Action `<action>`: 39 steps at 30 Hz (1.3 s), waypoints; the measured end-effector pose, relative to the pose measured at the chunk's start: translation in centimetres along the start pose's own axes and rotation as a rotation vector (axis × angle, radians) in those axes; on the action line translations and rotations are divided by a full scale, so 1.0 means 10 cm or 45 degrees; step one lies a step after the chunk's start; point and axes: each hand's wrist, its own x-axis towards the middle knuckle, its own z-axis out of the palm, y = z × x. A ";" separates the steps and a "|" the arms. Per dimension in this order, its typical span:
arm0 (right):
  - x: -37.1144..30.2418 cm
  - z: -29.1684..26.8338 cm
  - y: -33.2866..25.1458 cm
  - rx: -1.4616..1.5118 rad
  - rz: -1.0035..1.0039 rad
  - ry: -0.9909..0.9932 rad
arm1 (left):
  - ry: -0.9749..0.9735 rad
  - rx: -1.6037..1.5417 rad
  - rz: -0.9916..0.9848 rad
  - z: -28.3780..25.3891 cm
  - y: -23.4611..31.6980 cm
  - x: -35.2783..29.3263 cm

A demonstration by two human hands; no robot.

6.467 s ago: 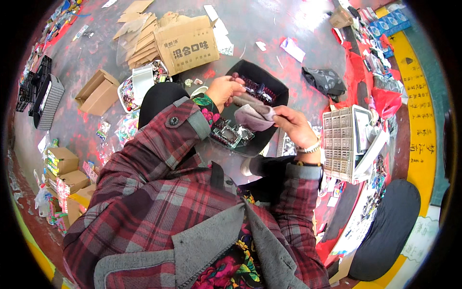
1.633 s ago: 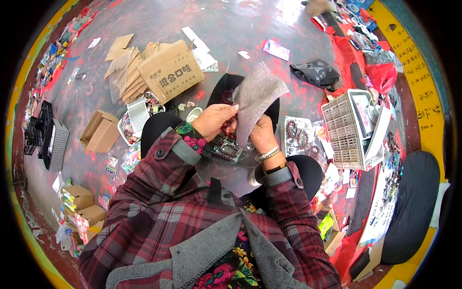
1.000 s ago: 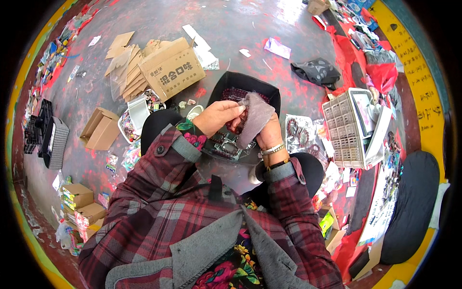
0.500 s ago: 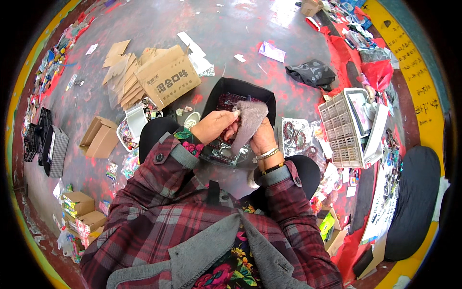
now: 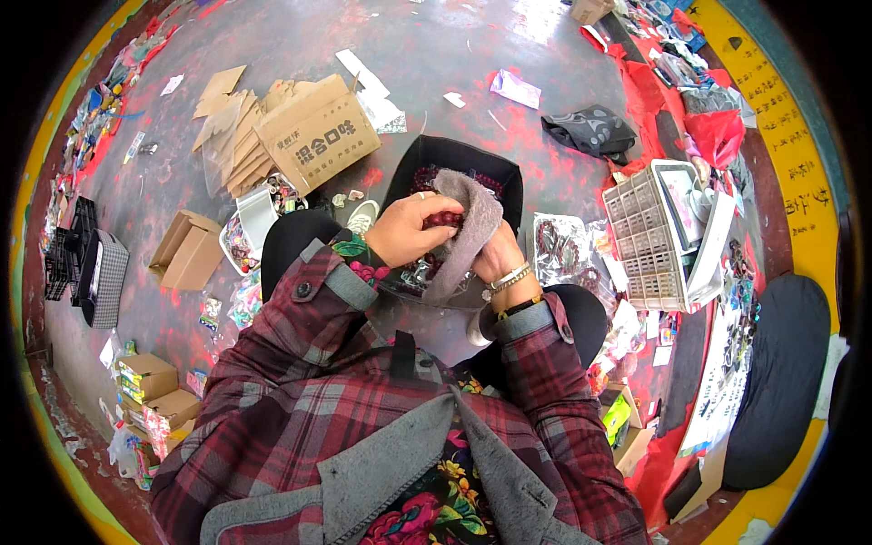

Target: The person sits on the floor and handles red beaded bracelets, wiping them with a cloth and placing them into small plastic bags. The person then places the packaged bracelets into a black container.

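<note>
Now clamping red beads (image 5: 443,219) between left hand (image 5: 402,232) thumb and fingers, supporting gray cloth (image 5: 475,225) over right hand (image 5: 502,256) fingers, leaving their closure unclear.

R hand (image 5: 498,255) part. behind gry cloth (image 5: 478,216)

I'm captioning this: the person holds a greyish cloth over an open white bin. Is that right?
Not quite: the head view shows that the open bin is black, not white. The greyish cloth is indeed held over it.
</note>
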 end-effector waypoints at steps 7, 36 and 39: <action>-0.02 -0.01 -0.04 0.003 -0.010 -0.100 | -0.075 -0.415 -0.396 -0.09 -0.07 -0.01; 0.03 -0.03 -0.20 0.250 -0.404 0.066 | 0.106 -0.862 -0.391 -0.16 -0.02 -0.02; 0.04 -0.04 -0.23 0.178 -0.382 0.087 | 0.227 -0.935 -0.408 -0.19 -0.04 -0.02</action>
